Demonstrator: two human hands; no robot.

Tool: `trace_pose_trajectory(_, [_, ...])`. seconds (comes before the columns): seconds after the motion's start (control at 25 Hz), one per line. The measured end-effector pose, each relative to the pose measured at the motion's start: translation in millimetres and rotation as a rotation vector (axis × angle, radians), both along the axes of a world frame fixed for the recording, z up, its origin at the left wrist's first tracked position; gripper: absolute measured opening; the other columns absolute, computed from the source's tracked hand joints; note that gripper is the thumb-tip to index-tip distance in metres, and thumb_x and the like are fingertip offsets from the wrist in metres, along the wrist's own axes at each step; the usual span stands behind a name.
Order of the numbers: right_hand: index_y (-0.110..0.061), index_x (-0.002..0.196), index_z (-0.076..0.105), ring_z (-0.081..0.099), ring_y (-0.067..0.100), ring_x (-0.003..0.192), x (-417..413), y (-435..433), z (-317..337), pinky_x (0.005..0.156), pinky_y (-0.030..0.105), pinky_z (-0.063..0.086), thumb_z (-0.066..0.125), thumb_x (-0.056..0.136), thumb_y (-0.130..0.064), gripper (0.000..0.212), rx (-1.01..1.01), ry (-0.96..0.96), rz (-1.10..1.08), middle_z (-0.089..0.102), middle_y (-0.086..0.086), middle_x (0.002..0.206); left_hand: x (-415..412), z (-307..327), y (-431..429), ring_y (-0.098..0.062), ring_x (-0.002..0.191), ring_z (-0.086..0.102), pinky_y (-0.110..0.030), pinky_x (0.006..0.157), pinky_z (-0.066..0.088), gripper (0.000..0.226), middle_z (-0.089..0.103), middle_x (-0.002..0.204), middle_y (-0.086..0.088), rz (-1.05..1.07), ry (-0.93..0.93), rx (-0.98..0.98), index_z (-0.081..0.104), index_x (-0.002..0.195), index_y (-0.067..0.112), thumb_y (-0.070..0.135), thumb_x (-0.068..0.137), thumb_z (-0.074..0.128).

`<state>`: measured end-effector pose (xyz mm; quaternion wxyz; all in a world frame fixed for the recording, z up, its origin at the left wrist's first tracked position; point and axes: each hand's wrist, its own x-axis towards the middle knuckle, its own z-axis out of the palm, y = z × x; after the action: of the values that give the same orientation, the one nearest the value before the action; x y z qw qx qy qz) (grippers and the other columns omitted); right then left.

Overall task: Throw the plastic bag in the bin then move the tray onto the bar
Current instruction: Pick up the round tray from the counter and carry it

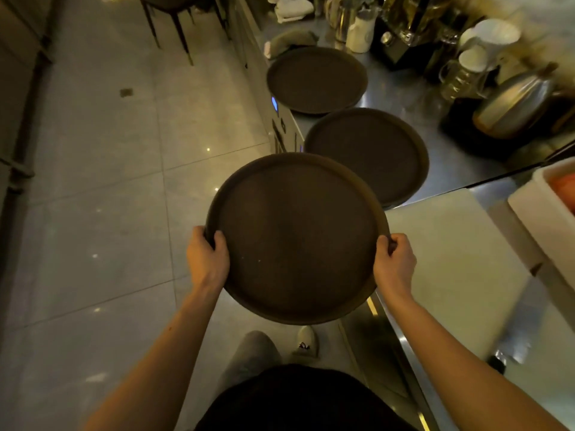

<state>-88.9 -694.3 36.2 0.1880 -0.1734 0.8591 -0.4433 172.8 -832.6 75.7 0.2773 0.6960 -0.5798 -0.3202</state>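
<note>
I hold a round dark brown tray [297, 237] level in front of me, above the floor and the counter's edge. My left hand [207, 259] grips its left rim, thumb on top. My right hand [395, 264] grips its right rim the same way. The tray carries nothing. No plastic bag and no bin are in view.
Two more round dark trays [367, 157] [317, 80] lie on the steel counter [404, 98] ahead on the right. A white cutting board [451, 253] and a white foam box [547, 213] are nearer. Jugs, cups and a kettle [516, 104] crowd the counter's back. Tiled floor [102, 181] lies on the left, chair legs [174, 23] beyond.
</note>
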Motion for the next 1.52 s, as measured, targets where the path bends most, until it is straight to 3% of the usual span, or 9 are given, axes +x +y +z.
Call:
trace_pose_trajectory(0.2, [-0.01,0.097,0.055,0.057,0.023,0.082,-22.4,-18.1,-2.1,0.072,0.034,0.045,0.048,0.097,-0.023,0.015,0.034,0.001,-0.102,0.059,0.006,0.09,-47.3,-11.4,-57.0,-0.018,0.086,0.054,-0.032,0.072,0.042,0.023,0.056,0.098,-0.005,-0.112,0.047,0.033,0.052,0.115,0.004,0.016,0.096,0.049])
trace_pose_trajectory(0.44, [-0.01,0.091,0.052,0.059,0.03,0.077,-35.3,-59.4,-9.4,0.072,0.045,0.052,0.052,0.093,-0.023,0.013,0.132,0.076,-0.262,0.061,0.012,0.084,-91.3,-22.2,-138.5,-0.016,0.091,0.055,-0.03,0.074,0.045,0.031,0.054,0.1,0.001,-0.289,0.079,0.114,0.05,0.125,0.008,0.016,0.095,0.05])
trace_pose_trajectory(0.76, [-0.014,0.088,0.048,0.059,0.033,0.078,-42.9,-112.8,-17.4,0.074,0.046,0.051,0.052,0.093,-0.023,0.011,0.236,0.119,-0.434,0.06,0.015,0.082,-137.8,-32.7,-235.4,-0.011,0.1,0.052,-0.028,0.084,0.046,0.041,0.059,0.115,-0.001,-0.513,0.124,0.221,0.052,0.132,0.009,0.008,0.092,0.054])
trace_pose_trajectory(0.88, [-0.014,0.089,0.048,0.058,0.032,0.077,-54.3,-119.6,-18.5,0.072,0.043,0.05,0.051,0.093,-0.022,0.01,0.255,0.12,-0.451,0.059,0.014,0.082,-154.4,-37.3,-248.8,-0.013,0.1,0.054,-0.03,0.085,0.048,0.038,0.058,0.11,0.001,-0.552,0.112,0.248,0.054,0.128,0.01,0.006,0.091,0.054])
trace_pose_trajectory(1.16, [-0.01,0.09,0.05,0.054,0.029,0.073,-116.4,-129.6,-26.0,0.067,0.035,0.042,0.05,0.095,-0.019,0.011,0.296,0.161,-0.418,0.058,0.016,0.081,-220.3,-46.8,-267.7,-0.013,0.093,0.056,-0.028,0.079,0.047,0.031,0.06,0.098,0.003,-0.642,-0.005,0.184,0.064,0.117,0.009,0.003,0.088,0.058])
trace_pose_trajectory(1.28, [-0.003,0.094,0.054,0.052,0.026,0.072,-151.7,-130.8,-33.0,0.067,0.033,0.038,0.05,0.095,-0.019,0.017,0.323,0.184,-0.382,0.056,0.012,0.08,-247.9,-58.4,-271.1,-0.017,0.095,0.059,-0.026,0.079,0.044,0.029,0.065,0.108,-0.006,-0.706,-0.129,0.148,0.065,0.116,0.01,0.009,0.087,0.062])
trace_pose_trajectory(1.52, [-0.005,0.092,0.054,0.052,0.025,0.069,-195.8,-136.4,-56.2,0.062,0.032,0.037,0.046,0.096,-0.027,0.023,0.447,0.221,-0.296,0.053,0.011,0.08,-274.8,-71.2,-269.4,-0.018,0.095,0.055,-0.028,0.084,0.046,0.031,0.054,0.118,-0.011,-0.744,-0.298,0.17,0.061,0.12,0.009,0.016,0.09,0.062])
